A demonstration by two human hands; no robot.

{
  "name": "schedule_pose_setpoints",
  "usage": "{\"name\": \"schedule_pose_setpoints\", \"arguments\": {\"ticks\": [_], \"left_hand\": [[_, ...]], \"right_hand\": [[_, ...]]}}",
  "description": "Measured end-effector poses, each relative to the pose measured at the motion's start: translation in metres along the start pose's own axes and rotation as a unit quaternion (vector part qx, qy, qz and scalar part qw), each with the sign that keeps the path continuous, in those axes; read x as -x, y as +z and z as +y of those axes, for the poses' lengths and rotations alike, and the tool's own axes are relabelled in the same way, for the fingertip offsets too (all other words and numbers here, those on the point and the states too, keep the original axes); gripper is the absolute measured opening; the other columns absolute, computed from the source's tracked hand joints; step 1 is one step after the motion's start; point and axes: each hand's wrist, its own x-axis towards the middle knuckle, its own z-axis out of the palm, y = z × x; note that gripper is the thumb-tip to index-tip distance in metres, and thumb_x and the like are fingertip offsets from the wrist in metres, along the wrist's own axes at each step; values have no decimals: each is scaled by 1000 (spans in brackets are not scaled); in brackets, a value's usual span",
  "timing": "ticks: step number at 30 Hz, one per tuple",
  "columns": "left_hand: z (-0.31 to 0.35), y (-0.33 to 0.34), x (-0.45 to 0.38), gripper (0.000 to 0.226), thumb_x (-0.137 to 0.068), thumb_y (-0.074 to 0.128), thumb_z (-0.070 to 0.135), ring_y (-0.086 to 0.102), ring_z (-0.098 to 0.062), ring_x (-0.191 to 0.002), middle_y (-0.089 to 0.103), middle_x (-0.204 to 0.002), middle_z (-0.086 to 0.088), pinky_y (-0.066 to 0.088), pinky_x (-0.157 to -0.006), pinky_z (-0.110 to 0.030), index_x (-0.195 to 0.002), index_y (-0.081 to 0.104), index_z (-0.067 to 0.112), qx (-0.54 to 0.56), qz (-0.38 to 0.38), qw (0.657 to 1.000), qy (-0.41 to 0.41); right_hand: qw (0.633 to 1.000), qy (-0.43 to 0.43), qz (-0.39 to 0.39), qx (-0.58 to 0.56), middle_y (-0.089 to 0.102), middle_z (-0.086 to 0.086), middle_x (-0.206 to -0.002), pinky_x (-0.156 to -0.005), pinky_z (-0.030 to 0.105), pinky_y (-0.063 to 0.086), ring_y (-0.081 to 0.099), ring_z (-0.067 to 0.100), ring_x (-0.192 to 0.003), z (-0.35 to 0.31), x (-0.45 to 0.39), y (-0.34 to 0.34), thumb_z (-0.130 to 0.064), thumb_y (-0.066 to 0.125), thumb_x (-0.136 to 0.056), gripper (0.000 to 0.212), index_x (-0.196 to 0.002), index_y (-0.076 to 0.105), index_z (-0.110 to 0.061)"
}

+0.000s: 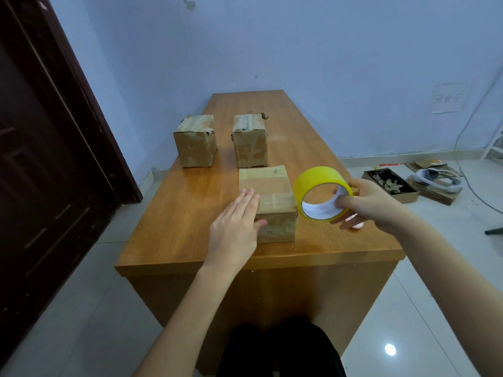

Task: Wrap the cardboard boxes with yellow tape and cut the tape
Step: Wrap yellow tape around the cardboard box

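The left hand [235, 227] lies flat, fingers spread, on the nearest cardboard box [269, 202]; the right hand [367, 202] pinches the yellow tape roll [321, 183] just beside it.

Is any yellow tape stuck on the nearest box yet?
No. The nearest box shows only bare cardboard and old pale tape, and the yellow tape roll is held clear of it in the right hand.

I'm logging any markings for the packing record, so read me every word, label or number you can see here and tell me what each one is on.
Nothing here reads with certainty.
Paper sign on the wall: three handwritten characters, too blurred to quote.
Inner core of the yellow tape roll: faint print, too small to read.
Nearest cardboard box: a small dark mark on top, illegible.
The two far boxes: old tape and torn patches only, no text visible.
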Motion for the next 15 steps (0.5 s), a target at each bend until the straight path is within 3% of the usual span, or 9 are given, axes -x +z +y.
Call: {"name": "schedule_pose_setpoints", "arguments": {"ticks": [4,8,11,15], "left_hand": [[-1,1,-1,54,-97,45,37,23,-8,-141,29,-153,5,16,-101,-22,-146,33,19,3,0,1000,-1],[-3,4,-1,54,-97,45,39,21,-6,-142,27,-154,8,30,-108,-28,-147,32,22,25,-3,1000,-9],[-3,5,-1,54,-96,47,41,24,-6,-141,29,-153,8,21,-105,-23,-146,34,23,20,6,1000,-9],[0,4,-3,57,-93,50,44,29,-13,-140,37,-150,2,16,-106,-26,-146,33,29,1,16,1000,18]], "right_hand": [[1000,17,5,1,64,25,-99,-57,39,59,70,34,-66,8,0,0,0,54,-90,19,-108,54,1],[1000,22,16,-15,63,22,-97,-52,35,59,69,29,-61,17,4,6,-1,54,-91,20,-111,54,2],[999,30,10,-18,62,18,-98,-53,36,59,69,28,-60,23,2,15,-2,53,-92,18,-110,52,-3],[998,45,-3,-42,61,27,-105,-55,38,59,71,34,-66,34,0,32,-5,46,-94,25,-118,44,-5]]}}
